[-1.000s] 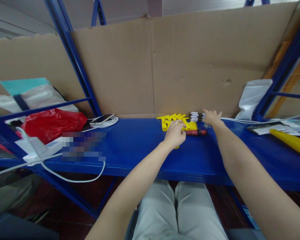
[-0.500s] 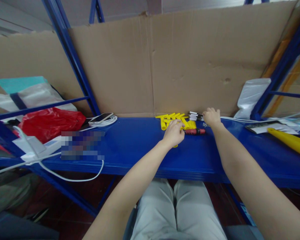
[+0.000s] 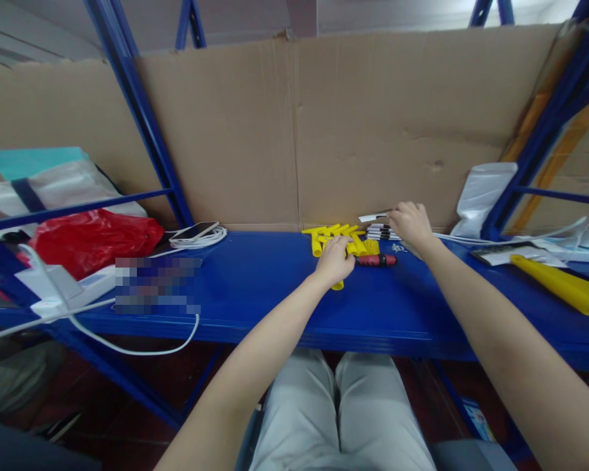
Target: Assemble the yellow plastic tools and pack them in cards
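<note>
A person seated at a blue metal shelf (image 3: 255,281) pinches a slim, straight white-and-black piece (image 3: 372,217) in the right hand (image 3: 411,219), its white end pointing left, just above a stack of slim white-and-black pieces (image 3: 379,232) at the far side, near a brown cardboard wall (image 3: 373,131). The fingertips are closed on its right end; the rest sticks out free.

The left hand (image 3: 336,261) curls over a yellow plastic tube-like piece (image 3: 338,286), whose rounded end shows below the palm; how firmly the fingers close round it cannot be told, since the back of the hand hides them. Branching yellow plastic pieces (image 3: 328,234) lie in a heap just beyond, a red-and-black tool handle (image 3: 377,260) rests to the right, and small silvery bits (image 3: 398,248) are scattered near the stack.

The slim piece looks light and stiff, probably smooth enough to slip or swivel in a loose pinch; a hold toward its middle would likely steady it better than one at the tip. The yellow plastic looks light, rigid and hard to damage, best gripped around its rounded barrel.

Half a second earlier, the right hand was down at the right end of the stack; now it is higher, with one piece lifted off, while the left hand has barely changed its pose.
</note>
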The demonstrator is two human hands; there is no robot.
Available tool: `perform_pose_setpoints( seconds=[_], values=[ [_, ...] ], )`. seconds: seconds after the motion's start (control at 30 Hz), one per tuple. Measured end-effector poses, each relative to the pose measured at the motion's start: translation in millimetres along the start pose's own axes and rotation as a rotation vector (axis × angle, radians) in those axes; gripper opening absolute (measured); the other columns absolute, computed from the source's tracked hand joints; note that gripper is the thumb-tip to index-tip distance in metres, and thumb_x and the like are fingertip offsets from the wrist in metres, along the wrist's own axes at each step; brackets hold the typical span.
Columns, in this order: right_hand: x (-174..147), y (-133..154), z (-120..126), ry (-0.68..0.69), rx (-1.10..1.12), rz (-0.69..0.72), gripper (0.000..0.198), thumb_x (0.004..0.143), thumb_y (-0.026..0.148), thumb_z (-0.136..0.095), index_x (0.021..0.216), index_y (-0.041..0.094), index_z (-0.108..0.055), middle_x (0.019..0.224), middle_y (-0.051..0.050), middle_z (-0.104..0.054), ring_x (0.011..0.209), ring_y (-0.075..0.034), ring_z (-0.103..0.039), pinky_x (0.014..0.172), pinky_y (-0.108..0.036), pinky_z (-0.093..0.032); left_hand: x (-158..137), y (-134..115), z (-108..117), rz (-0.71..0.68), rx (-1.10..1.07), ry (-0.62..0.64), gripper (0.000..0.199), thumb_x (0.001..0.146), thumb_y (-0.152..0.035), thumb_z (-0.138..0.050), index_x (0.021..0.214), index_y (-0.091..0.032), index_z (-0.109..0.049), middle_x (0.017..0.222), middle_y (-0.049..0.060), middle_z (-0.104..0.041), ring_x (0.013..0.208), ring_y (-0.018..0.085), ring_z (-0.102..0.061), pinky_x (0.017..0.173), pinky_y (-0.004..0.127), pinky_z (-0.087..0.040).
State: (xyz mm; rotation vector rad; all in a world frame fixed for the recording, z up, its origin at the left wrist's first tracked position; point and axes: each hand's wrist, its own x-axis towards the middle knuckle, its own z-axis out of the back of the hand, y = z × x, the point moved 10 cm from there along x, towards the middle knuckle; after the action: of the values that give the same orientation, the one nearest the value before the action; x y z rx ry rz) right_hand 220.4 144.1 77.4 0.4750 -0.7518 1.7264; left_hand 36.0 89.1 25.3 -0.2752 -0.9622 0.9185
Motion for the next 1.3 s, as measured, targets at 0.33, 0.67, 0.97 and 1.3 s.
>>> perform_pose_setpoints(
  seconds=[0.33, 0.67, 0.97, 1.3],
  values=[
    [-22, 100, 54, -0.226, 0.037, 0.439, 0.026, 0.095, 0.019, -0.049, 0.095, 0.016, -0.075, 0.091, -0.012, -0.067, 0.085, -0.025, -0.049, 0.073, -0.037, -0.028, 5, 48, 18, 0.377, -0.493, -0.318, 0.046, 0.086, -0.018, -0.066, 0.131, -0.016, -0.053, 0.13, 0.015, -0.065, 0.117, 0.023, -0.064, 0.1, 0.033, -0.049],
    [-54, 114, 53, -0.256, 0.233, 0.371, 0.032, 0.099, 0.022, -0.047, 0.106, 0.021, -0.078, 0.093, -0.011, -0.069, 0.087, -0.024, -0.053, 0.074, -0.037, -0.032, 1, 47, 26, 0.415, -0.546, -0.346, 0.044, 0.082, -0.012, -0.068, 0.126, -0.017, -0.064, 0.13, 0.013, -0.068, 0.125, 0.025, -0.062, 0.107, 0.034, -0.044],
    [-55, 69, 38, -0.306, 0.476, 0.221, 0.031, 0.099, 0.035, -0.051, 0.105, 0.026, -0.08, 0.094, -0.011, -0.069, 0.089, -0.025, -0.057, 0.077, -0.04, -0.042, -10, 54, 11, 0.69, -0.956, -0.186, 0.023, 0.083, -0.012, -0.064, 0.105, -0.016, -0.068, 0.093, 0.009, -0.077, 0.074, 0.014, -0.072, 0.061, 0.019, -0.048],
    [-53, 53, 34, -0.371, 0.616, 0.104, 0.027, 0.094, 0.036, -0.056, 0.107, 0.026, -0.078, 0.102, -0.011, -0.069, 0.095, -0.028, -0.062, 0.085, -0.047, -0.05, -10, 50, 11, 0.682, -0.861, -0.159, 0.014, 0.083, -0.007, -0.068, 0.072, -0.015, -0.062, 0.078, 0.006, -0.072, 0.071, 0.013, -0.071, 0.061, 0.02, -0.047]
  ],
)
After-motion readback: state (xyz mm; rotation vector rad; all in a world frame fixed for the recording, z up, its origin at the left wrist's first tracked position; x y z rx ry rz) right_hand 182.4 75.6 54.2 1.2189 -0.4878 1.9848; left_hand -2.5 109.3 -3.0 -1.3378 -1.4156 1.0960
